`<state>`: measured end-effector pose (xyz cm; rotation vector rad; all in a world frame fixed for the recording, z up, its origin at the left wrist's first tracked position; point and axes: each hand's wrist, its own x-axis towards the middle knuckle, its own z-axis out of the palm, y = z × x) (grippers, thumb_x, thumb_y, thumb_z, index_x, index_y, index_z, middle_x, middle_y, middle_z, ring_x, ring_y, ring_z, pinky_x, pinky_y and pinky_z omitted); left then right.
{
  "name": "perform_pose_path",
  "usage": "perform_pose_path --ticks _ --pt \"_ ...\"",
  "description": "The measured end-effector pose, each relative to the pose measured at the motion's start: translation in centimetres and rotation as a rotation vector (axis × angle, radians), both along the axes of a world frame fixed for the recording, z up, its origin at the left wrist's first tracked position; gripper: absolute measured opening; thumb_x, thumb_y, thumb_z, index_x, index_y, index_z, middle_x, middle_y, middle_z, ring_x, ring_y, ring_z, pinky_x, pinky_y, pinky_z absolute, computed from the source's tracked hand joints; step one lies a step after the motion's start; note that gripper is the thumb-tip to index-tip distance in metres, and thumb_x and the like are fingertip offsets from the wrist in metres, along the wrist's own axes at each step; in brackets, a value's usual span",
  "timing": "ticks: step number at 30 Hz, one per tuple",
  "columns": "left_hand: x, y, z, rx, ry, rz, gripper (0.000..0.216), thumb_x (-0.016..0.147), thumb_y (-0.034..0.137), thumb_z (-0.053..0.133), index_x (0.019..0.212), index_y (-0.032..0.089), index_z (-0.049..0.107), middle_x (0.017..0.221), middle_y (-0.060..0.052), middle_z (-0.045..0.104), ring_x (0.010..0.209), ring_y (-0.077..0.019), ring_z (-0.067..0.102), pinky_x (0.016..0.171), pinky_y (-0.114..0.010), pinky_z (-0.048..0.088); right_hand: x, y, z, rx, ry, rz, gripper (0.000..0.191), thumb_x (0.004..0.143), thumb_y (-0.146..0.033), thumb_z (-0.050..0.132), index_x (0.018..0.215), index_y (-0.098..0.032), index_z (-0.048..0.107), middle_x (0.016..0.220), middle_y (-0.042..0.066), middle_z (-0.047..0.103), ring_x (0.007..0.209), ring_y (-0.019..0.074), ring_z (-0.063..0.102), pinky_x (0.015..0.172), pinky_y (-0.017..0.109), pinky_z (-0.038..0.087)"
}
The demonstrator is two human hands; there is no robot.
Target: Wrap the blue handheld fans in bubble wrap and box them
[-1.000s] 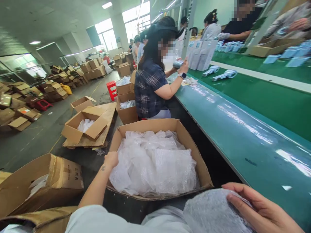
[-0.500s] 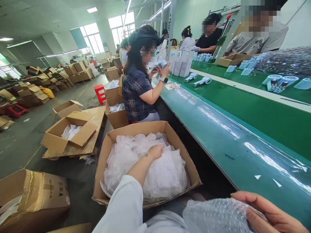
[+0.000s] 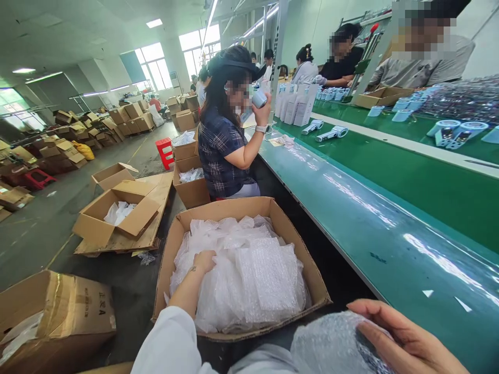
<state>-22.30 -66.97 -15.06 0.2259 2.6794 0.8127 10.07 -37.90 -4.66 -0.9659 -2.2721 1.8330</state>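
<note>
the teal counter (image 3: 343, 213) ran from one o'clock down to four, its glossy top streaked with reflections and dotted with white scraps (image 3: 462, 304) at four. beyond it a green surface (image 3: 409, 171) carried white boxes (image 3: 300, 108) at one and pale-blue handles (image 3: 332, 134) at two. a co-worker (image 3: 226, 140) in plaid sat just before twelve, raising a pale-blue item (image 3: 259, 97). at nine, an open box (image 3: 93, 228) rested on a wooden board (image 3: 163, 189); cartons (image 3: 58, 150) lay heaped above it, and windows (image 3: 152, 59) glowed near eleven.

at six, bubble-wrap bags (image 3: 268, 280) filled a large carton (image 3: 307, 259). the left hand (image 3: 205, 261) bent its fingers over them toward seven; whether it gripped one could not be told. between four and five, the right hand (image 3: 390, 332), partly closed, pinched a bubble-wrap bundle (image 3: 327, 340).
</note>
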Motion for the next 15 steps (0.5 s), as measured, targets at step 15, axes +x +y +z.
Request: perform_pose_path --ticks 15 --pt "11.1 7.8 9.7 1.054 -0.499 -0.35 0.036 0.066 0.047 0.08 0.083 0.016 0.071 0.074 -0.001 0.066 0.065 -0.012 0.056 0.064 -0.024 0.044 -9.6 -4.5 1.4 -0.351 0.277 0.256 0.067 0.06 -0.048 0.082 0.119 -0.023 0.059 0.1 0.006 0.068 0.082 0.0185 0.063 0.067 0.028 0.047"
